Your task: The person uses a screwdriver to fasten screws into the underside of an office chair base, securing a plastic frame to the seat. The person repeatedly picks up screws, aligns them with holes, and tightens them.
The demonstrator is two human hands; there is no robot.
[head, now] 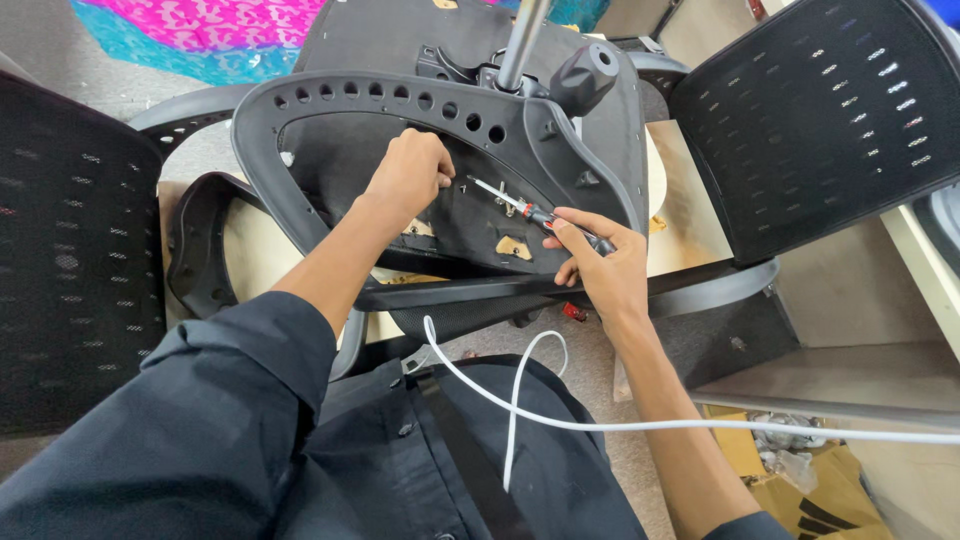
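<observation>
An upturned office chair seat (460, 60) lies in front of me, its black underside facing up. A black plastic frame (400, 100) with a row of holes arches over it. My left hand (408, 175) is closed and presses against the seat's underside inside that frame. My right hand (600, 265) grips a screwdriver (530, 210) with a red and black handle. Its metal tip points up-left at a small bracket (503, 195) on the seat's underside. A chrome gas cylinder (522, 40) and a black knob (585, 75) rise from the seat mechanism.
Black mesh chair backs stand at the left (70, 230) and upper right (820, 110). A curved armrest (200, 245) lies at left. A white cable (620, 425) runs across my lap. A cardboard box (800, 480) sits at lower right, pink and blue fabric (200, 30) at top left.
</observation>
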